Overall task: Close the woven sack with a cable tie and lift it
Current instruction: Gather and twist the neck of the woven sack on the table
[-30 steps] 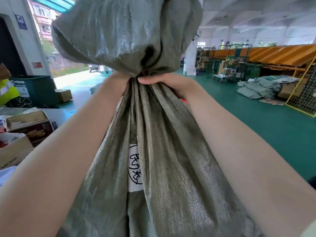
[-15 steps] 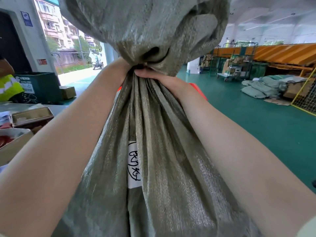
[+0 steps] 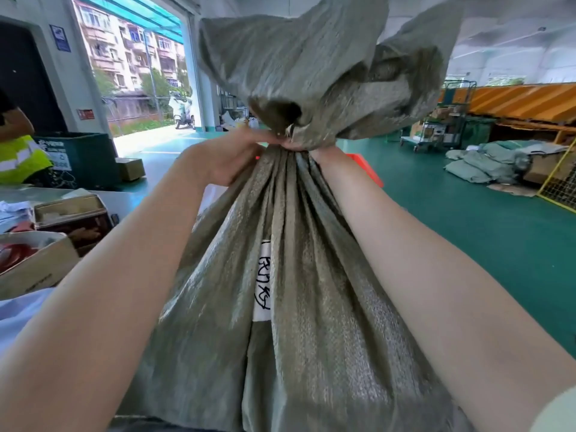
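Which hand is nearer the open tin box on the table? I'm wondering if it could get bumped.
Left. The left hand grips the woven sack's gathered neck on the side toward the tin box; the right hand grips its far side.

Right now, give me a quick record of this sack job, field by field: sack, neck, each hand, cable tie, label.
sack: grey-green woven sack, upright between both forearms
neck: gathered into tight pleats, mouth flaring open above
left hand: left hand gripping the neck from the left
right hand: right hand mostly hidden behind the neck
cable tie: none clearly visible at the neck
label: white label with black handwriting
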A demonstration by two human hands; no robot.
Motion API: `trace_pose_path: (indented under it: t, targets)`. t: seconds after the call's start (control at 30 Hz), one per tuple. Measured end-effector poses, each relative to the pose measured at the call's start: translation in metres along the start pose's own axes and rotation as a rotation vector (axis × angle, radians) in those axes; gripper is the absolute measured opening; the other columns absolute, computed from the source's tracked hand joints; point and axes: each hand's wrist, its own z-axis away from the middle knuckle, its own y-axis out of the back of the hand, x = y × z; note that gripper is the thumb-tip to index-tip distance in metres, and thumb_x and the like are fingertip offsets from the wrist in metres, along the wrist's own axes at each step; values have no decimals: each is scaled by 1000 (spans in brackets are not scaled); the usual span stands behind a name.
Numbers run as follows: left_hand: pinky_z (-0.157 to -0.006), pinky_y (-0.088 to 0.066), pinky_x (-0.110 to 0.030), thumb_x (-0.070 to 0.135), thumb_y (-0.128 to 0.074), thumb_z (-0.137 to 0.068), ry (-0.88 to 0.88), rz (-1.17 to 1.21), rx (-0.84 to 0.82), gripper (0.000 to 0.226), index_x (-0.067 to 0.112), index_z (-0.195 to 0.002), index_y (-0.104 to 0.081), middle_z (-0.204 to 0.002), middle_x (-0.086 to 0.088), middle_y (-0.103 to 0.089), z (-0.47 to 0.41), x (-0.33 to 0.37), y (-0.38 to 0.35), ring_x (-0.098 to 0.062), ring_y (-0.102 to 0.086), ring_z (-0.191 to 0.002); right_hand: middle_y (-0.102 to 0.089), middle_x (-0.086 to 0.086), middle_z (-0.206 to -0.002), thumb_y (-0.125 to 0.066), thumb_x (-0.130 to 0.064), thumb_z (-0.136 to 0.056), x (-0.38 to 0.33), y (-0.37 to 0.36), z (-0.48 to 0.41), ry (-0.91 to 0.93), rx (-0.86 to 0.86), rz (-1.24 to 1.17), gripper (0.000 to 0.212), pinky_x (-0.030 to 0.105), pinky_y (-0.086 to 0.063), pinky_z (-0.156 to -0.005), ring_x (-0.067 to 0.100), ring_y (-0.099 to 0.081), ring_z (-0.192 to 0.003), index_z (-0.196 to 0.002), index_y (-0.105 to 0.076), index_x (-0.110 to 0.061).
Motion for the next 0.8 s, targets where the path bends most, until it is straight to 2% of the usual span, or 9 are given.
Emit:
trace_pose_path:
  t: [0.07,0.1,0.2,0.27,0.37,0.5,0.63,0.7,0.8]
  targets:
    - [-58,-59,-20,36,-84,-43,95,-133,-99,33,21,-71,-76,-74,3,-77,7,-5,-8,-10,-73,-66,-52,3,-110,-59,-5,-88,-14,4,17,-106,-74,-207,35,2,-46,-50,14,-51,-88,-122,-53,-4]
    - [-61,-59,-21,46,-86,-34,139,-193,-114,49,21,-74,-75,-75,4,-78,7,-8,-11,-9,-73,-67,-53,3,-108,-58,-7,-89,-22,8,26,-145,-71,-249,36,3,-47,-49,14,-52,-86,-124,-53,1]
    - [-81,-57,-29,48,-73,-67,132,-193,58,34,20,-85,-64,-80,3,-74,-2,-18,-29,-8,-71,-68,-65,12,-102,-64,-14,-84,-23,4,29,-216,-80,-360,21,27,-53,-88,23,-59,-88,-100,-63,0]
    - [-69,-59,-24,36,-64,-83,85,-120,241,18,17,-85,-65,-71,3,-74,-7,-24,-42,-8,-70,-58,-67,13,-101,-72,-17,-77,-18,0,24,-214,3,-318,27,37,-46,-101,26,-61,-99,-98,-63,-3]
    - [-83,-56,-30,27,-71,-80,50,-48,430,31,8,-104,-65,-88,-6,-71,-18,-36,-53,-19,-68,-75,-74,6,-76,-74,-17,-74,-13,3,20,-211,-11,-327,21,34,-53,-90,25,-65,-86,-87,-63,-4]
    - [-94,-49,-31,19,-71,-79,-34,-56,552,39,7,-116,-64,-100,-7,-65,-27,-48,-64,-18,-62,-95,-68,7,-114,-77,-26,-71,-2,19,31,-183,-92,-166,45,39,-51,-93,22,-63,-106,-110,-63,-10]
    - [-86,-49,-30,13,-71,-79,-11,9,604,41,5,-118,-62,-106,-10,-66,-30,-56,-61,-20,-62,-95,-74,-8,-76,-61,-36,-84,0,56,68,-391,-536,331,15,22,-54,-69,6,-69,-64,-85,-64,-21]
    - [-81,-46,-26,15,-71,-78,-18,47,602,41,5,-118,-63,-103,-6,-65,-33,-55,-63,-17,-61,-89,-71,-6,-88,-61,-34,-85,10,65,81,-410,-543,396,11,25,-53,-76,9,-68,-74,-89,-62,-24]
    - [-70,-48,-22,13,-70,-79,-39,34,597,39,5,-117,-64,-101,-3,-65,-37,-51,-65,-11,-61,-75,-61,-2,-122,-65,-34,-82,31,53,91,-240,-363,335,46,30,-43,-102,14,-59,-106,-125,-54,-22]
